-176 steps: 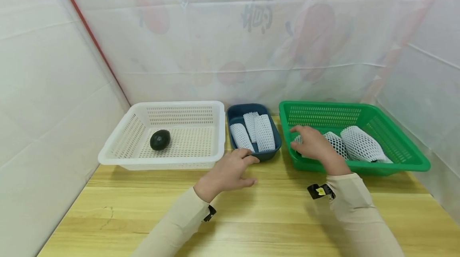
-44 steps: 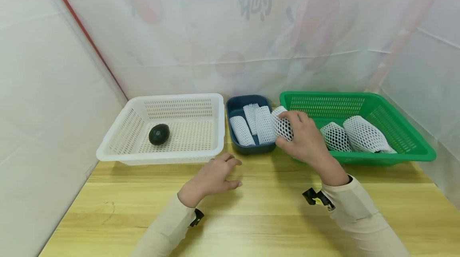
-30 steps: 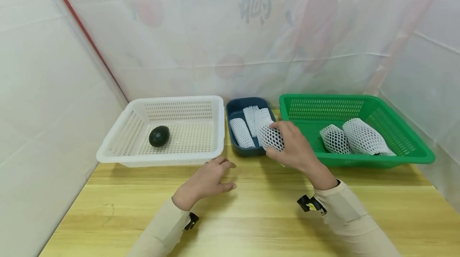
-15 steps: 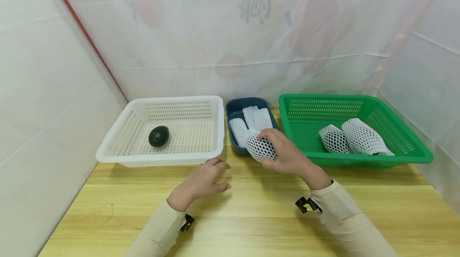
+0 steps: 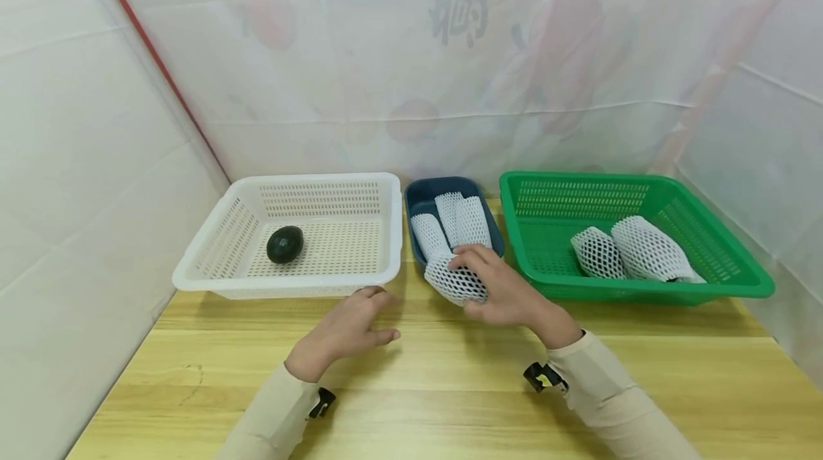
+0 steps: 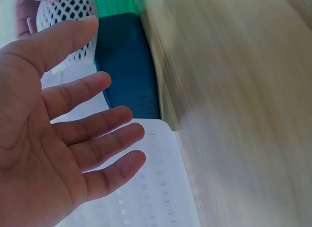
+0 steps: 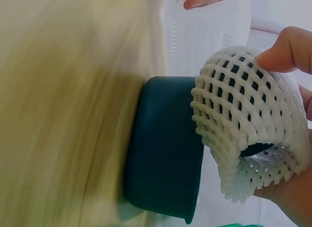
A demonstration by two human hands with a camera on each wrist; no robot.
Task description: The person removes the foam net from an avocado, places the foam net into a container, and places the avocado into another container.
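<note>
My right hand (image 5: 504,296) grips a dark avocado wrapped in a white foam net sleeve (image 5: 453,280), held just over the front rim of the small blue box. In the right wrist view the net's open end (image 7: 263,163) shows dark skin inside, with the thumb pressed on the sleeve. My left hand (image 5: 343,328) hovers over the table before the white basket, holding nothing; its fingers are spread in the left wrist view. Several foam net sleeves (image 5: 473,221) lie in the blue box (image 5: 421,192). A bare avocado (image 5: 285,244) sits in the white basket (image 5: 193,271).
At the right stands a green basket (image 5: 707,290) with two net-wrapped avocados (image 5: 651,249) lying in its right half. Baskets and box stand in a row along the back of the wooden table (image 5: 424,388), against a white sheet wall (image 5: 360,74).
My right hand has taken the netted avocado out of the green basket and carried it left and towards me, past the blue box's front. The left hand has drawn back left.
</note>
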